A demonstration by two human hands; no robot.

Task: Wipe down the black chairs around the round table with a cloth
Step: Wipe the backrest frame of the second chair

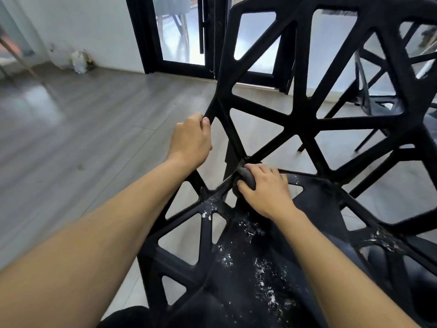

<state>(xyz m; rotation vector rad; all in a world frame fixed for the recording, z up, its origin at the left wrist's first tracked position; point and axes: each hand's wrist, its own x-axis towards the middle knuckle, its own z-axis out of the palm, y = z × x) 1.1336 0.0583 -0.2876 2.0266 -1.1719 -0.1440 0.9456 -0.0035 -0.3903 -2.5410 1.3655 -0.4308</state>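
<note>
1. Flecks of white residue (262, 271) lie scattered over the seat (248, 280) of the near chair (305, 119), thickest down the middle and at the strut joints on both sides; my guess is these need firm short strokes, with the cloth refolded once it loads up.
2. The right hand (264, 190) has its fingers curled round a dark bunched cloth (246, 176), pressing it at the back corner of the seat where several struts meet. Working the wad into that joint and then along each strut in turn would probably clean better than one broad sweep.
3. The left hand (189, 140) grips the outer edge of the chair's backrest, fingers wrapped round the bar. Keeping that grip steady should stop the chair sliding on the smooth floor (82, 129) under the wiping pressure.
4. The chair is matte black plastic, built as an open lattice of triangular gaps, so each bar has sides and undersides that likely need their own pass.
5. A second black chair (378, 100) of the same kind stands beyond, seen through the lattice.
6. Farther off are a black-framed glass door (179, 31) and a white bag (79, 60) by the wall. The round table cannot be made out here.
</note>
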